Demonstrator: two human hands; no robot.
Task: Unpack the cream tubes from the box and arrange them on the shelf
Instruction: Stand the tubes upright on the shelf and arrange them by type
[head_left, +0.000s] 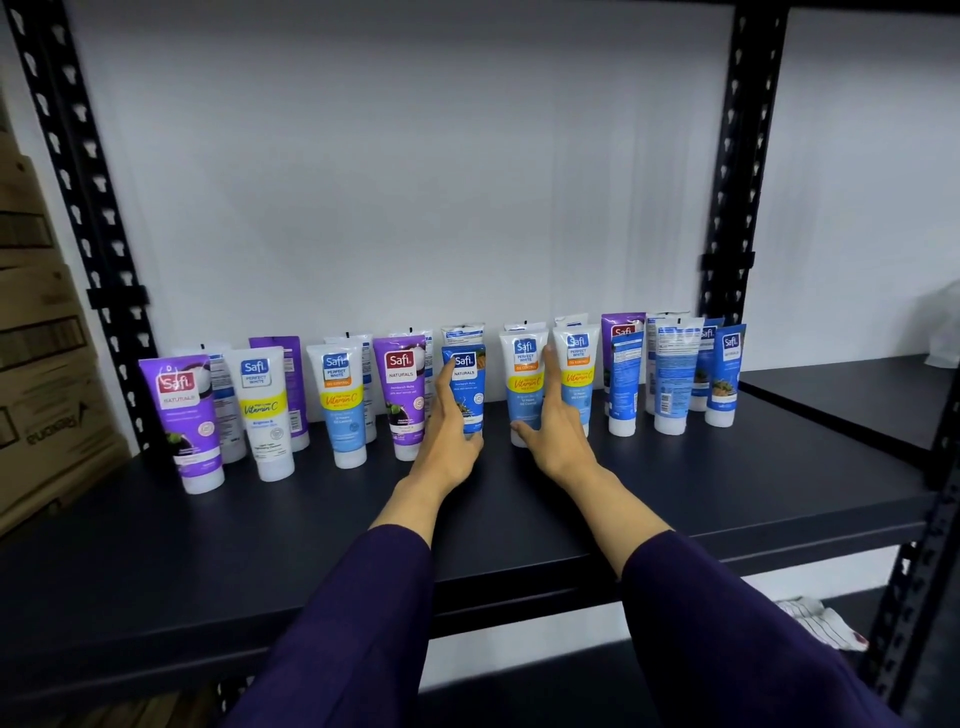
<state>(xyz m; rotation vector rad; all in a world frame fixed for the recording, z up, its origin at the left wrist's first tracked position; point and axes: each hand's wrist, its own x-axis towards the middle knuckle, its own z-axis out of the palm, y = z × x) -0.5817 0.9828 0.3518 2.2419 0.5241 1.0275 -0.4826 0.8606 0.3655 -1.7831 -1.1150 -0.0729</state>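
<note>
Straightening cream tubes on shelf (675, 499): row standing cap-down along the far edge

Item: blue tube (466, 387), long axis upright, mid-row. Left hand (451, 415) is the nearer, fingers straight and nearly flat against the tube's left side, holding nothing. Right hand (553, 415) lies just right, beyond a small gap, fingers straight between two white-and-yellow tubes (524, 384), touching them, thumb spread near the base. Box not in view

tubes (343, 405) crowd the back of the shelf (727, 499), its front and right side open
</note>
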